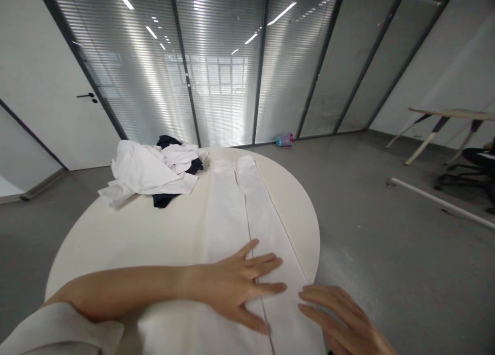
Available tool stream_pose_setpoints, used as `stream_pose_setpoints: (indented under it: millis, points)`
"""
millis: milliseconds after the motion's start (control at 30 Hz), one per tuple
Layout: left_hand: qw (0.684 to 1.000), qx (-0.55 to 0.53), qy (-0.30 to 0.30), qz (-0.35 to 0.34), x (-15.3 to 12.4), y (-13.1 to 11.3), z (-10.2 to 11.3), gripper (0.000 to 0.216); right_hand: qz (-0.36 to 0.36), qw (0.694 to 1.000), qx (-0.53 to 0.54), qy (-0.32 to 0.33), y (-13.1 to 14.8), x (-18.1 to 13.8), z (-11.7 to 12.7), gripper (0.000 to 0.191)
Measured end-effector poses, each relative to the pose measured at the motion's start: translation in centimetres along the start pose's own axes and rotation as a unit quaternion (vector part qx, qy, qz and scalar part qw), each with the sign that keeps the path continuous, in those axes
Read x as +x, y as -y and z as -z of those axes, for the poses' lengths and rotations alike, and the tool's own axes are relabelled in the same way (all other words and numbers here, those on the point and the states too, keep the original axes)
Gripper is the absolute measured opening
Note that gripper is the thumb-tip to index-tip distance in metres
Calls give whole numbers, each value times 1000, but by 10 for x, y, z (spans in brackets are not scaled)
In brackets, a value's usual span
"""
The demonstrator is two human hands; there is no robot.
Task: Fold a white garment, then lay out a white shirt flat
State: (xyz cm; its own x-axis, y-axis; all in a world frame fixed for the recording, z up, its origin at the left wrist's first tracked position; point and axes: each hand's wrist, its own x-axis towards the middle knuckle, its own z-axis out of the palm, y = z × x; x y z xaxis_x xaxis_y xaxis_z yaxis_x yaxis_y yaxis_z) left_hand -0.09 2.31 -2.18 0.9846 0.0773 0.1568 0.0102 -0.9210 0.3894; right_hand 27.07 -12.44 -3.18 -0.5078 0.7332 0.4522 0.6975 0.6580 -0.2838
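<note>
Trousers (pixel 240 210), white, lie flat along the right half of the round table (pixel 116 236), legs side by side and running from the near edge to the far edge. Left hand (pixel 240 285) rests open, palm down and fingers spread, on the trousers near the near edge. Right hand (pixel 340 314), also open and flat, touches the trousers' right side at the table's near right edge. Heap of white and dark clothes (pixel 154 169) sits at the far left edge.
</note>
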Motion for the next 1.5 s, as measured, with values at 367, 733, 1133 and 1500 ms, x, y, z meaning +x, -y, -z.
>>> stream_pose_setpoints:
  millis: [367, 733, 1133, 1500]
  points:
    - [1000, 10, -12, -2, -40, -45, -5, 75, 18, 980, -189, 52, -18, -33, -34, 68]
    - [995, 37, 7, 95, -72, -17, -5, 82, 91, 976, -111, 164, -34, 22, -24, 84]
    - [992, 64, -16, 104, -91, 56, 37, 77, 147, 983, -45, 104, -89, 107, -45, 66]
    - [991, 10, -13, 132, -129, 32, 30, 95, 32, 992, 120, 23, -65, 96, -36, 37]
